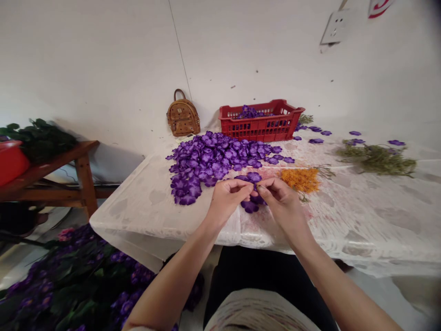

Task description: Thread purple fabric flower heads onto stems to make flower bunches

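My left hand [229,195] and my right hand [280,195] meet over the table's front half, thumbs and forefingers pinched together. Between their fingertips is a purple artificial flower [255,187], mostly covered by the fingers. More purple blossoms [250,207] lie just beneath and behind the hands. A large heap of purple flower heads [206,161] spreads to the left and beyond my left hand. To the right, close to my right hand, is a bunch of small orange-yellow pieces [301,179], with thin green stems sticking out.
A red plastic crate [262,131] holding purple flowers stands against the wall. Beside it sits a small brown backpack [183,117]. Green sprigs [377,158] and loose purple flowers lie at right. Finished-looking potted purple flowers [86,276] fill the floor at left, near a wooden bench [84,179].
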A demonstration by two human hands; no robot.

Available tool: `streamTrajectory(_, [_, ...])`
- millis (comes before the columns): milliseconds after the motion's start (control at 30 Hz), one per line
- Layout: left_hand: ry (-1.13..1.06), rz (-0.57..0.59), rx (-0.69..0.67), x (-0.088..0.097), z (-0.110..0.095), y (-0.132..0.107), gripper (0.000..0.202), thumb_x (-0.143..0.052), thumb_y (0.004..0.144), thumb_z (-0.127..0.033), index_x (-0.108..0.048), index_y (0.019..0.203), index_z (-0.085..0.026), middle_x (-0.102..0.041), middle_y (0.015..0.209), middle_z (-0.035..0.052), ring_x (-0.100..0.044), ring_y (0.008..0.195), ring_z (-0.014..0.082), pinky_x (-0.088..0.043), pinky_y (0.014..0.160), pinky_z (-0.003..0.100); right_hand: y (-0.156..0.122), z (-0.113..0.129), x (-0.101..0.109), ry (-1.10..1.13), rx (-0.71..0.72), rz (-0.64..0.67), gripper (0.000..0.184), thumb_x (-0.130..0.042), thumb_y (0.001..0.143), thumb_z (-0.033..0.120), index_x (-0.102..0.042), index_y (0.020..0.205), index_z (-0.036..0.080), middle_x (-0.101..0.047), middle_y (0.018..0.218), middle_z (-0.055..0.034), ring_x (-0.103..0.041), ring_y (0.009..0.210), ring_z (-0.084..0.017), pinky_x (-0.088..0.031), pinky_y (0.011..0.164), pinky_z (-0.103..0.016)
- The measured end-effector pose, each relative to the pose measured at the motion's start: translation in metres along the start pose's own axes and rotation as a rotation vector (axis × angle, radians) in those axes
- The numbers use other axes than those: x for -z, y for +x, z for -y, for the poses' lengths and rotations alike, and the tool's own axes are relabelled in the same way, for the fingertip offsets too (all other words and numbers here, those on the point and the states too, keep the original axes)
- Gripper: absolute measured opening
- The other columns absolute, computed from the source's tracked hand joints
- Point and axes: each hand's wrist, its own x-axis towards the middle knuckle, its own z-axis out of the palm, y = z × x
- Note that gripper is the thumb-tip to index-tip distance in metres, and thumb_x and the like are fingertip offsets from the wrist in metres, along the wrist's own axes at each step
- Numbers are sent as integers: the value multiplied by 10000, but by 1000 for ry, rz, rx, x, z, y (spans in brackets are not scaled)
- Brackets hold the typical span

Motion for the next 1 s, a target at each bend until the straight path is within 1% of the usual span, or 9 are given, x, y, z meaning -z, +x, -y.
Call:
streamTrajectory(100, [-9,15,12,0,0,0,120,-747,779,-280,-784,790,-167,-772,749,53,-702,701,154,-580,718,296,0,0,1,7,2,5,156,-671,888,370,-665,826,227,-715,790,-24,-666,740,-176,-545,697,-311])
streamTrajectory(233, [-24,-1,20,-1,0,-1,76,-751,763,-241,-784,777,-174,-757,716,41,-708,698,158,-593,714,299,0,1,1,11,1,14,158,-673,890,373,-664,829,227,-726,785,-28,-670,739,-179,-550,700,-314])
streamTrajectory(333, [-23,-5,0,-2,0,-2,86,-769,764,-262,-790,779,-181,-753,707,36,-712,702,163,-598,713,301,0,2,2,-9,1,21,147,-660,892,358,-659,824,228,-724,781,-28,-668,731,-176,-544,692,-310])
streamTrajectory(500, [-26,12,-22,-2,1,-3,137,-791,770,-307,-804,820,-180,-772,748,44,-718,720,163,-600,726,301,-1,4,3,1,2,11,135,-657,887,342,-664,824,224,-710,773,-19,-661,717,-168,-534,671,-298])
streamTrajectory(667, [4,10,-19,-2,2,-3,123,-777,781,-295,-798,819,-179,-765,733,41,-723,734,169,-598,734,305,0,2,3,18,1,14,131,-664,885,334,-665,812,225,-712,764,-17,-663,715,-168,-530,670,-296])
streamTrajectory(1000, [-22,2,6,-4,3,-3,119,-763,774,-278,-787,801,-165,-771,743,41,-697,678,137,-582,700,267,-2,-4,4,32,-14,23,149,-669,905,351,-674,828,223,-711,779,-21,-651,731,-168,-515,681,-289])
